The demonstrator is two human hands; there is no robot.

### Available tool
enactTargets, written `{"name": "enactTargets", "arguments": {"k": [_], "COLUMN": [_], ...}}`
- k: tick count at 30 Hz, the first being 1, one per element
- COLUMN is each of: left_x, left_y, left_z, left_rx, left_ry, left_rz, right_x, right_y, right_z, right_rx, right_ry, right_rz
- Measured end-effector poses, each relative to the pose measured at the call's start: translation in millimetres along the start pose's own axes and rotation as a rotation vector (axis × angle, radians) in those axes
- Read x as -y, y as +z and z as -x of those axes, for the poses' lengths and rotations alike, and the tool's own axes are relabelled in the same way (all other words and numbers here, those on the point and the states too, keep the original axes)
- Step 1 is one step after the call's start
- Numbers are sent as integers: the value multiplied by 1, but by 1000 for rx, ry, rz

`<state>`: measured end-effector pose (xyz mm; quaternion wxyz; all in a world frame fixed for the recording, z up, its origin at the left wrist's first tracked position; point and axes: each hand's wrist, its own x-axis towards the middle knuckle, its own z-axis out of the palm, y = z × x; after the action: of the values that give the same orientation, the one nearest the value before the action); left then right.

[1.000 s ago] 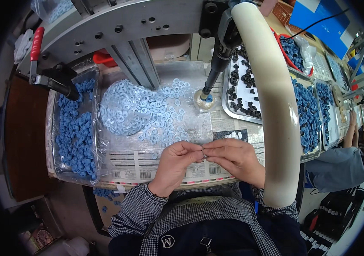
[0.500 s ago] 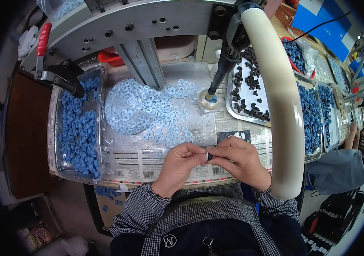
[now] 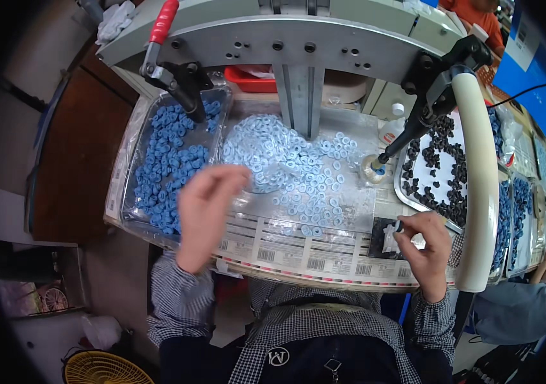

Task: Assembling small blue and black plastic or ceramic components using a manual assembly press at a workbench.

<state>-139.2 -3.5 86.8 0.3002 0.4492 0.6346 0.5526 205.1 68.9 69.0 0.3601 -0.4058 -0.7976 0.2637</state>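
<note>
Between the thumb and forefinger of my right hand [image 3: 427,248] is a small dark rubber-looking part [image 3: 399,226]. That hand is just above a dark pad [image 3: 378,246] on the newspaper-covered table, next to a small white piece [image 3: 390,239]. My left hand [image 3: 205,208], smeared by motion, passes over the right edge of the tray of blue parts [image 3: 170,166]; whether its fingers hold anything cannot be made out. To its right lie pale blue rings [image 3: 311,192], piled partly under clear plastic and scattered loose.
A metal press frame [image 3: 234,45] with a red-handled clamp [image 3: 164,22] spans the back. Its thick cream-coloured lever [image 3: 477,192] stands close to my right hand. Behind it are a tray of black parts [image 3: 429,208] and a round pale holder [image 3: 373,169] under the plunger.
My hands, together around a small dark part before, have separated. The left has swung toward the blue-part tray, the right toward the dark pad. The whole view has shifted.
</note>
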Motion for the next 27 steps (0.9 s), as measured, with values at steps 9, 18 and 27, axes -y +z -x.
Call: {"name": "enactTargets", "arguments": {"k": [9, 18, 27], "left_x": [72, 104, 19], "left_y": [-110, -146, -40], "left_z": [-100, -106, -2], "left_rx": [213, -1, 33], "left_ry": [-41, 310, -113], "left_rz": [-879, -964, 339], "right_x": [-8, -13, -26], "right_y": [2, -34, -28], "right_z": [11, 4, 15], "right_rx": [56, 135, 299], "right_ry": [2, 77, -9], "right_rz": [26, 124, 326]}}
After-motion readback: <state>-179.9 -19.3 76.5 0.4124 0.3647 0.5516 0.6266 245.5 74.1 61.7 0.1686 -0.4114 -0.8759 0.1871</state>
